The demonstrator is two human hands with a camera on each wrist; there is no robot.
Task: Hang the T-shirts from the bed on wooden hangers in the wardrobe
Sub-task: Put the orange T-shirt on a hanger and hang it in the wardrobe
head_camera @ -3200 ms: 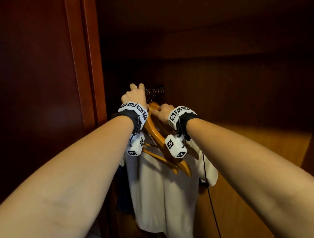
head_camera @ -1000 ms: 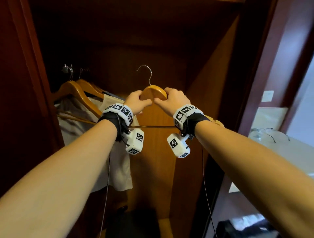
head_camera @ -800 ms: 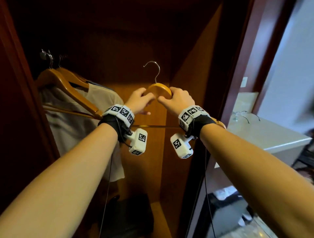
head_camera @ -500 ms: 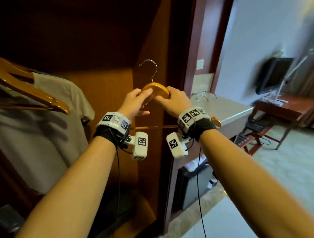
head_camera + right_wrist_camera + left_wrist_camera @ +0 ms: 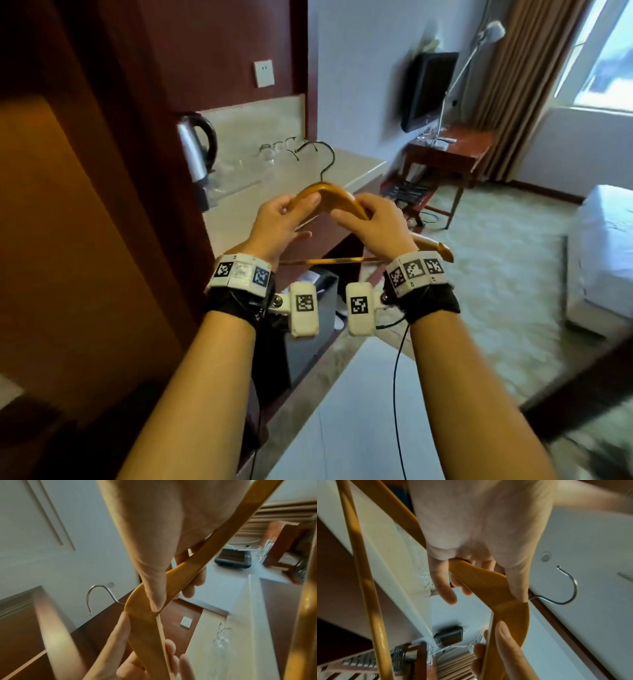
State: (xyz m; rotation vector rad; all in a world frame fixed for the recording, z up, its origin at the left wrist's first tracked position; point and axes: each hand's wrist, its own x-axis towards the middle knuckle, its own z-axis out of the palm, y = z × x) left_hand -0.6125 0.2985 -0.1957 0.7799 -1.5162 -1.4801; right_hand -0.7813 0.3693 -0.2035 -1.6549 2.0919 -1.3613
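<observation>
An empty wooden hanger (image 5: 337, 198) with a metal hook (image 5: 318, 154) is held in front of my chest by both hands. My left hand (image 5: 291, 214) grips its left arm near the crown, thumb on top. My right hand (image 5: 356, 216) grips the right arm beside it. The left wrist view shows the fingers curled round the hanger (image 5: 481, 582), with the hook (image 5: 568, 588) pointing away. The right wrist view shows the same grip on the hanger (image 5: 145, 615). A corner of the white bed (image 5: 603, 246) is at the right. No T-shirt is in view.
The wardrobe's dark wooden side (image 5: 85, 222) fills the left. Just ahead is a counter (image 5: 342, 171) with a kettle (image 5: 197, 150) and glasses (image 5: 274, 150), and a dark box (image 5: 308, 329) stands under it. Farther off are a wall TV (image 5: 424, 89), a red desk (image 5: 448, 147) and open carpet (image 5: 496, 274).
The view has swung right, from the wardrobe's inside and the hung shirt to the room. Both hands have kept hold of the hanger and carried it out along with the turn.
</observation>
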